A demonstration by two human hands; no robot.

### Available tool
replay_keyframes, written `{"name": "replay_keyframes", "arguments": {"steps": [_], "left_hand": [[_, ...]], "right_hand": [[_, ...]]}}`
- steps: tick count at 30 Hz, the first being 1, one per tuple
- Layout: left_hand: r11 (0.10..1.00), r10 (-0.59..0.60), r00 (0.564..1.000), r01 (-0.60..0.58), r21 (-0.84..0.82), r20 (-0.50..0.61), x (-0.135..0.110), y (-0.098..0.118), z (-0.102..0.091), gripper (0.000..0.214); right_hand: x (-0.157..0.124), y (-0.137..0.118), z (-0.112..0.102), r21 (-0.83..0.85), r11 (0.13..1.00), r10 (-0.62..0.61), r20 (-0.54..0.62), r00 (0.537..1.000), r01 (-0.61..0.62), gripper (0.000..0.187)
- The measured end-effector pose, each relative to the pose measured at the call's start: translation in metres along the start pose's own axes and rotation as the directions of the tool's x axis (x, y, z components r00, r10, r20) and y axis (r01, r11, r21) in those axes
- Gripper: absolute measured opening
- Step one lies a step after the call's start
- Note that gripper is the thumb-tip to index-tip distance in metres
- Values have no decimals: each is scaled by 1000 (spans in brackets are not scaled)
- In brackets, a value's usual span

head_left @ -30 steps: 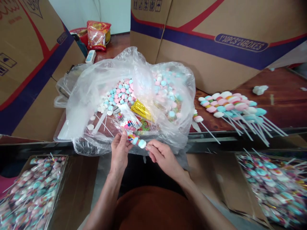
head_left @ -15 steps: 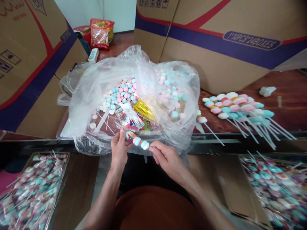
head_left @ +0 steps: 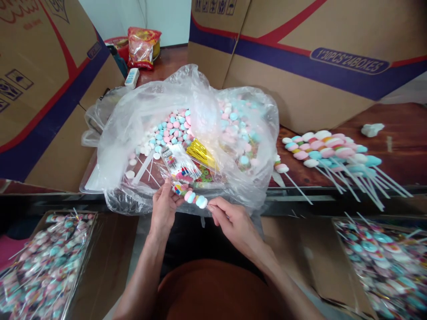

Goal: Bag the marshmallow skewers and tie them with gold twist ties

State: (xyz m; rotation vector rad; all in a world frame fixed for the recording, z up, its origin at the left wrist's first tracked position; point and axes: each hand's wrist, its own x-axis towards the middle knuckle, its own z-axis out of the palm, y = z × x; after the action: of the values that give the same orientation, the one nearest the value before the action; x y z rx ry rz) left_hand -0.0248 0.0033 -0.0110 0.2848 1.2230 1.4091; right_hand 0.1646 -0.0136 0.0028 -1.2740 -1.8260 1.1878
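My left hand [head_left: 162, 207] pinches a small clear printed wrapper bag [head_left: 180, 188] at the near edge of a tray. A candy skewer [head_left: 196, 199] with pink, blue and white marshmallow pieces goes into that bag, and my right hand [head_left: 230, 222] grips its stick end with closed fingers. Just beyond lie a stack of printed wrappers [head_left: 180, 165] and gold twist ties [head_left: 199, 153]. A big clear plastic bag [head_left: 187, 111] full of loose pastel marshmallows fills the tray behind them.
A row of unwrapped skewers [head_left: 333, 153] lies on the wooden table to the right. Boxes of wrapped skewers sit low at left [head_left: 43, 262] and right [head_left: 383, 258]. Large cardboard cartons [head_left: 300, 66] stand behind and at left [head_left: 43, 89]. A snack bag [head_left: 142, 42] lies far back.
The skewer's candy end has slid a little further into the wrapper bag held by my left hand. Both hands stayed in nearly the same place; the view shifted slightly.
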Motion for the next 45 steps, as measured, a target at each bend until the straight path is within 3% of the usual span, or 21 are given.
{"name": "replay_keyframes", "arguments": {"steps": [4,7,10,14,21,24,27,32,37,45], "left_hand": [[996,21,1000,-23,-86,-16,4,2,-4,36],[978,89,993,-102,-181,-78,5,2,-3,29],[970,90,989,-114,-213,-119,4,1,0,28],[969,79,993,-98,-228,-89,-1,-4,7,27],[974,152,988,-144,-176,34,-15,-12,18,22],[984,154,988,-150,-94,31,-21,-18,17,15],[990,133,991,-131,-52,19,-24,-22,15,19],[975,189,980,-179,-131,68,-22,-18,11,28],[971,195,977,-180,-159,83,-16,-12,7,22],[964,95,995,-84,-252,32,-8,-12,5,19]], "right_hand": [[-1,2,-10,72,997,30,27,999,-32,24],[-3,7,-13,229,967,102,56,993,-112,28],[-3,12,-2,487,856,185,25,982,-174,31],[4,3,25,685,721,169,-24,985,-107,30],[20,-24,41,612,791,39,-43,998,-5,29],[21,-26,42,558,830,2,3,1000,-3,29],[22,-26,44,488,873,-3,-24,1000,14,27],[25,-23,43,428,901,-52,-58,997,72,24],[25,-18,38,343,930,-143,-3,990,135,23],[22,-12,27,435,898,-77,3,997,68,24]]}}
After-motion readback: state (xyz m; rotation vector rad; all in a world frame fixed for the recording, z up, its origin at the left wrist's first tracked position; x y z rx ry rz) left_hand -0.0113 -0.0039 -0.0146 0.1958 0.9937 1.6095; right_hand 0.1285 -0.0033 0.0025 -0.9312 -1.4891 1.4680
